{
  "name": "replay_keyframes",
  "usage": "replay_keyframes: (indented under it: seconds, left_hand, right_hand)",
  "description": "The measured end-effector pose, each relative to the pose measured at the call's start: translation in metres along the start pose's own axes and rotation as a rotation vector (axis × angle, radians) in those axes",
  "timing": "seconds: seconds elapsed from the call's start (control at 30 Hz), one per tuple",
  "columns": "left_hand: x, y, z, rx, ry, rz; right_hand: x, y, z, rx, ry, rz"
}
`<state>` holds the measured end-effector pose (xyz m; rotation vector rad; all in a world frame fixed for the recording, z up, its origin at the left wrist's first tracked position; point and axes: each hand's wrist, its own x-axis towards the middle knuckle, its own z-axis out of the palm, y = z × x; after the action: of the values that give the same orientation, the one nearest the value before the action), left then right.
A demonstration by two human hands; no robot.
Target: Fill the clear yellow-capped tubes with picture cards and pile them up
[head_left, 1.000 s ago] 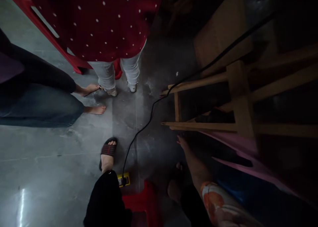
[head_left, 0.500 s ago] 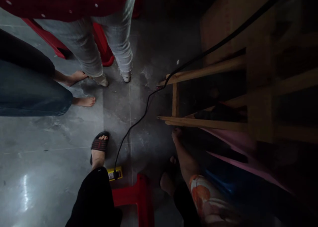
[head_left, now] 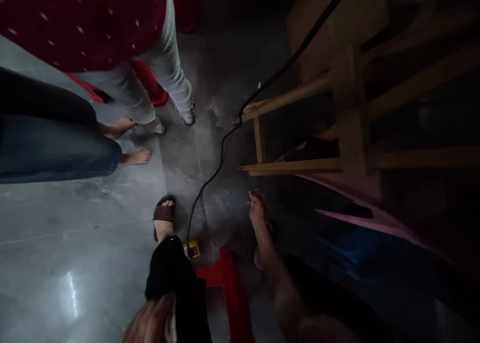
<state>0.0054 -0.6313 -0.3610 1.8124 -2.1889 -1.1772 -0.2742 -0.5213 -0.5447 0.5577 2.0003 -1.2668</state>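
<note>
My left hand (head_left: pixel 152 320) is at the bottom edge, beside my black trouser leg (head_left: pixel 168 268). Its fingers look curled, and a pale strip shows against them; what they hold cannot be made out. On the lower right my bare forearm stretches forward to my right hand (head_left: pixel 258 207), low over the floor near the end of a wooden frame (head_left: pixel 292 168). The right fingers are drawn together, with a tiny dark thing at their tips, too dim to name. My foot in a dark striped slipper (head_left: pixel 164 213) rests on the floor.
A black cable (head_left: pixel 221 155) runs from a yellow socket block (head_left: pixel 193 249) past the wooden frame. A red plastic stool (head_left: pixel 230 283) stands between my legs. Two people's legs and bare or shod feet (head_left: pixel 137 157) are at left. Pink plastic (head_left: pixel 337 188) lies at right.
My left hand has come into view at the bottom. My right hand has moved slightly left, out from beside the wooden frame. The whole view has shifted, and the patterned sleeve no longer shows.
</note>
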Motion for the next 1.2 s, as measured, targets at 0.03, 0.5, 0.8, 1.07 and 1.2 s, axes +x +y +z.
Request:
replay_keyframes:
  seconds: [0.03, 0.5, 0.8, 1.07, 1.2]
  left_hand:
    - [-0.023, 0.012, -0.016, 0.005, 0.016, 0.023]
    - [-0.085, 0.173, -0.059, -0.907, -0.206, -0.210]
    - [-0.181, 0.214, -0.119, -1.007, -0.394, -0.128]
    - [-0.269, 0.217, -0.145, -0.863, -0.279, 0.086]
    - [-0.303, 0.219, -0.149, -0.866, -0.355, 0.138]
  right_hand:
    - [-0.023, 0.000, 0.004, 0.063, -0.051, 0.006]
    - [-0.302, -0.125, -0.096, 0.504, -0.826, -0.123]
    - [-0.413, -0.128, -0.168, 0.527, -0.930, -0.168]
    - [-0.462, -0.098, -0.229, 0.360, -0.759, -0.500]
    - [-0.485, -0.090, -0.252, 0.444, -0.728, -0.524]
